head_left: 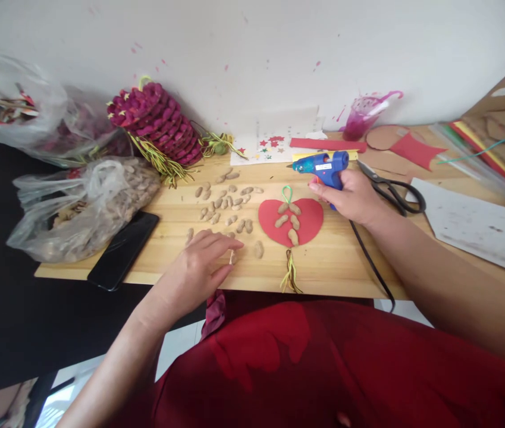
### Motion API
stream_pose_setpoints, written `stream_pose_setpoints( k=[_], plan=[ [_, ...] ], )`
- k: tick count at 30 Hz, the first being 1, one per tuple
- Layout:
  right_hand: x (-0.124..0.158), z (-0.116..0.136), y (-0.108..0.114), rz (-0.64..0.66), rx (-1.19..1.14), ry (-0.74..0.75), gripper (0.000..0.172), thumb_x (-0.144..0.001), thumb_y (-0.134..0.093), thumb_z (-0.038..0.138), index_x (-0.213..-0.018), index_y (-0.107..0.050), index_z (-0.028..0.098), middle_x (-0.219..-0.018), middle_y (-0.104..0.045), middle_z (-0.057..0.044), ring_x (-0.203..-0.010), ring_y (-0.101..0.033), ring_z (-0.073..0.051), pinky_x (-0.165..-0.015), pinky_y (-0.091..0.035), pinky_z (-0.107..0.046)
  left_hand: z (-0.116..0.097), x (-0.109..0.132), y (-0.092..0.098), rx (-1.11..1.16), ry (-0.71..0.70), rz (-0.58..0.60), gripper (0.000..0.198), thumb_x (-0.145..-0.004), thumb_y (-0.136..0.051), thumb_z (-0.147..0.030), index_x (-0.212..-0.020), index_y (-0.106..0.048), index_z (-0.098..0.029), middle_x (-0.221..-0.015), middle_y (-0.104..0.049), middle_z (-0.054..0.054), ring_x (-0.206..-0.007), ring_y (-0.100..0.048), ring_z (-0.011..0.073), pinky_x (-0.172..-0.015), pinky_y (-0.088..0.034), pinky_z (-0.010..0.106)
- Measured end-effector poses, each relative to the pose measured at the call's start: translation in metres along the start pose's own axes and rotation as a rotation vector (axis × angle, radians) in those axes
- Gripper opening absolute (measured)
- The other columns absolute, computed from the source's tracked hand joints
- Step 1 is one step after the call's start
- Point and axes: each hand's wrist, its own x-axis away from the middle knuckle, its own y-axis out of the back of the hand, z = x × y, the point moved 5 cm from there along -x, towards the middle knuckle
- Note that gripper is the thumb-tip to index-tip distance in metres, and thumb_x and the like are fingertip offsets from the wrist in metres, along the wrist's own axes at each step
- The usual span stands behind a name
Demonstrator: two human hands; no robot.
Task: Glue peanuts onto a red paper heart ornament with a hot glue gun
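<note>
The red paper heart lay mid-tabletop near the front edge, five peanuts on it, much red still bare. Beside it, the left hand rested flat, fingers slack, touching loose peanuts. The right hand was clenched around a blue glue gun.

A black phone lies near left beside a clear plastic bag (stuffed full); scissors lie far right.

Matt wooden board; glossy plastic glue gun; seemingly paper heart.
</note>
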Motion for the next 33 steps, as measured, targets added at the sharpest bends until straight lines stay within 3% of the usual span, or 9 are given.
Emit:
stream_pose_setpoints(
  k=[12,21,27,33],
  plan=[
    [0.001,0.002,0.002,-0.002,0.015,-0.024,0.026,-0.082,-0.072,0.042,-0.069,-0.061,0.022,-0.065,-0.06,-0.002,-0.072,-0.061,-0.022,-0.073,-0.048,-0.038,0.007,-0.002,-0.004,-0.015,-0.01,0.049,0.028,-0.097,-0.064,-0.015,-0.123,-0.069,-0.024,-0.114,-0.075,0.009,-0.107,-0.067,0.0249,-0.092,-0.054,0.041],
    [0.004,0.011,0.002,0.017,0.041,-0.044,0.025,-0.085,-0.072,0.043,-0.073,-0.064,0.022,-0.065,-0.062,-0.003,-0.071,-0.061,-0.024,-0.07,-0.048,-0.038,0.006,-0.002,-0.003,-0.026,0.014,0.078,0.02,-0.098,-0.062,-0.017,-0.115,-0.072,-0.022,-0.099,-0.077,0.006,-0.093,-0.07,0.0227,-0.082,-0.055,0.037],
    [0.003,0.009,0.002,0.02,0.046,-0.035,0.027,-0.085,-0.071,0.047,-0.077,-0.066,0.022,-0.066,-0.062,-0.003,-0.071,-0.06,-0.023,-0.067,-0.046,-0.037,0.005,-0.001,0.002,-0.025,0.03,0.044,0.03,-0.096,-0.066,-0.016,-0.125,-0.069,-0.022,-0.119,-0.075,0.01,-0.111,-0.069,0.0257,-0.097,-0.057,0.043],
    [0.001,0.003,0.002,0.01,0.048,-0.011,0.03,-0.084,-0.071,0.049,-0.073,-0.064,0.022,-0.066,-0.06,-0.002,-0.07,-0.059,-0.022,-0.067,-0.045,-0.037,0.004,-0.002,-0.004,0.024,-0.031,0.085,0.028,-0.097,-0.063,-0.011,-0.123,-0.068,-0.021,-0.118,-0.075,0.009,-0.114,-0.067,0.025,-0.1,-0.055,0.044]
  ],
)
